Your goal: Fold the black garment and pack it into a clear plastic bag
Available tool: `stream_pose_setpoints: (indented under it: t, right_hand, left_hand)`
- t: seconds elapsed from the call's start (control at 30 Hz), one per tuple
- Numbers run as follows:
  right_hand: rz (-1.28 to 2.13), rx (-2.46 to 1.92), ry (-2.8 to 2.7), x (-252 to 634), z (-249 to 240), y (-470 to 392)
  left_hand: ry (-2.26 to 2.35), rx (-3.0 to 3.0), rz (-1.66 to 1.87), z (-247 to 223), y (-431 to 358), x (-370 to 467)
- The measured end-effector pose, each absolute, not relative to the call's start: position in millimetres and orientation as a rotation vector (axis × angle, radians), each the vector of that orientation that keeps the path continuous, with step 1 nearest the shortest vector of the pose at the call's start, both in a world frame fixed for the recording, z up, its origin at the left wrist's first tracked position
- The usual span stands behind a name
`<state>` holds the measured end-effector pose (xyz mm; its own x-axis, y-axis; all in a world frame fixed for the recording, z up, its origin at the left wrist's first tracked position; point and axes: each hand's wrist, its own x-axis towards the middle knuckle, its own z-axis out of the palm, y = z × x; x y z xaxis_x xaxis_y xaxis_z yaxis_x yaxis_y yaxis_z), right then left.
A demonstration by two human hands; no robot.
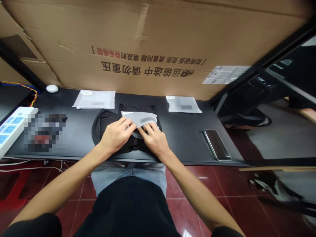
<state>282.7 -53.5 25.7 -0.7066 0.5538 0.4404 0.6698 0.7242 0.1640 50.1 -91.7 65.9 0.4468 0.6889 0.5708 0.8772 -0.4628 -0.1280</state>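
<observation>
In front of me a small frosted plastic bag (139, 118) with a printed label is between my hands, above a black fabric item (105, 121). My left hand (117, 135), with a ring on one finger, pinches the bag's near edge on the left. Close beside it, my right hand (155, 138) has its fingers curled on the near edge at the right. The black item has a rounded part on the left and lies partly hidden under the bag and both hands; its kind I cannot make out.
Two more frosted bags, a left one (96, 99) and a right one (184, 104), lie along a large cardboard box (158, 39). A phone (217, 144) is at the right, a power strip (14, 128) at the left. A white rounded object (52, 88) sits behind.
</observation>
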Motion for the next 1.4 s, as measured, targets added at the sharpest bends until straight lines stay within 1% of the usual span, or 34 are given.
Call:
stream_pose_setpoints:
  t: [0.07, 0.17, 0.23, 0.3, 0.4, 0.47, 0.53, 0.63, 0.77, 0.87, 1.07, 1.23, 1.4]
  right_hand:
    - [-0.523, -0.826, -2.531, 282, 22, -51]
    - [-0.528, -0.644, -2.459, 289, 26, -52]
    - [-0.480, -0.530, -2.396, 297, 33, -55]
    - [-0.388, -0.478, -2.321, 301, 43, -58]
    - [-0.147, -0.630, -2.260, 294, 59, -52]
    - [0.044, -0.790, -2.328, 280, 65, -43]
    - [0.228, -0.925, -2.463, 267, 62, -33]
    - [0.413, -1.076, -2.629, 253, 43, -22]
    - [0.401, -1.147, -2.708, 251, 21, -19]
    - [0.349, -1.127, -2.714, 253, 19, -18]
    - [0.189, -0.955, -2.551, 253, 33, -26]
    - [0.087, -0.572, -2.469, 244, 41, -47]
    - [-0.167, -0.555, -2.465, 238, 43, -52]
  left_hand:
    - [-1.338, -2.316, -0.613, 65, -93, 48]
    - [-1.424, -2.394, -0.619, 63, -97, 41]
    - [-1.587, -2.437, -0.640, 64, -101, 37]
    - [-1.883, -2.364, -0.613, 67, -103, 33]
    - [-2.333, -2.134, -0.398, 72, -104, 28]
    - [-2.497, -2.109, -0.223, 75, -102, 25]
    - [-2.551, -2.176, -0.088, 76, -99, 25]
    - [-2.516, -2.254, 0.004, 75, -97, 25]
    - [-2.473, -2.315, -0.018, 69, -99, 24]
    - [-2.462, -2.327, -0.166, 65, -100, 22]
    - [-2.364, -2.477, -0.685, 61, -95, 17]
    - [-2.424, -2.699, -1.232, 62, -87, 17]
    - [-2.504, -2.761, -1.683, 59, -87, 24]
